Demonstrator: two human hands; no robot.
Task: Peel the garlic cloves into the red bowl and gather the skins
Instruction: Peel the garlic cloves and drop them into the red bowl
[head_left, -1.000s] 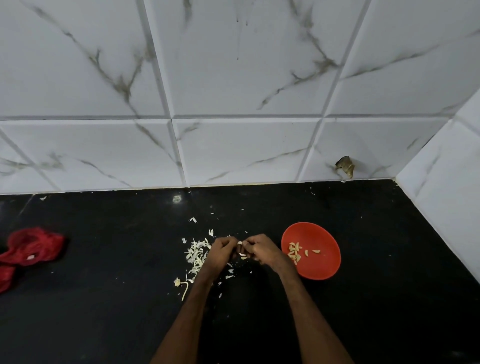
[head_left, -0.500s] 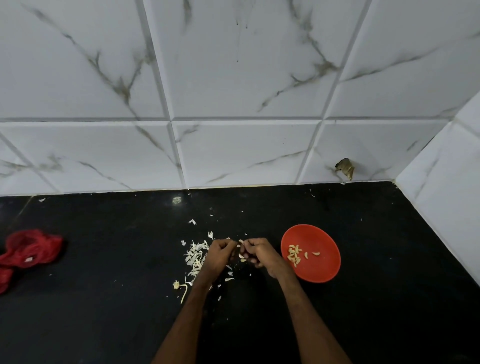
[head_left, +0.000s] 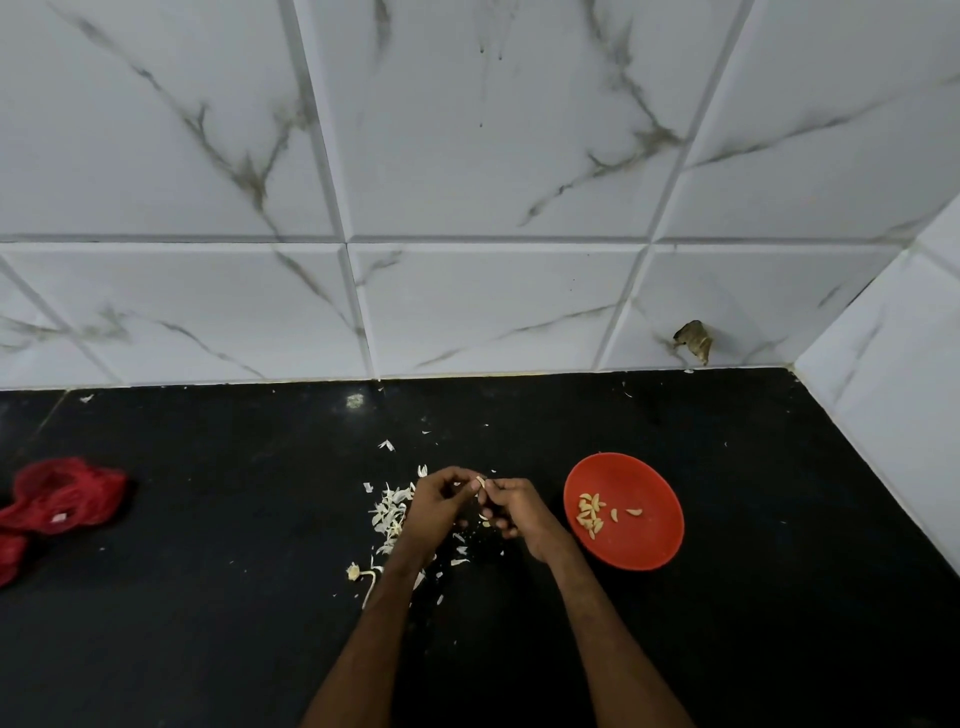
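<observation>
One small garlic clove (head_left: 480, 482) is pinched between the fingertips of both hands, held just above the black counter (head_left: 779, 649) to the left of the red bowl (head_left: 649, 551). The left hand (head_left: 439, 504) and right hand (head_left: 511, 506) meet at the clove, fingers curled in narrow and tight around it; I cannot tell which fingers are gripping and which are picking at the skin. A clove like that looks light and firm, I would say, with a dry papery skin that tears and flakes, and a peeled surface likely a bit slick and sticky. The sensible place to hold it is by its two ends, leaving the flat side free for a nail to lift the skin.

In the bowl lies a small cluster of peeled cloves (head_left: 592, 514), roughly ten, plus two lying apart to the right of the cluster; they overlap too much for an exact count. A loose heap of skins (head_left: 389, 512) sits just left of the left hand, too many to count, with stray flakes scattered under and beyond the hands and a stem piece (head_left: 358, 573) near the left forearm. The skins would blow or stick easily, so gathering them probably means sweeping with the edge of a hand. One red cloth (head_left: 62, 499) lies bunched well off at the left edge.
</observation>
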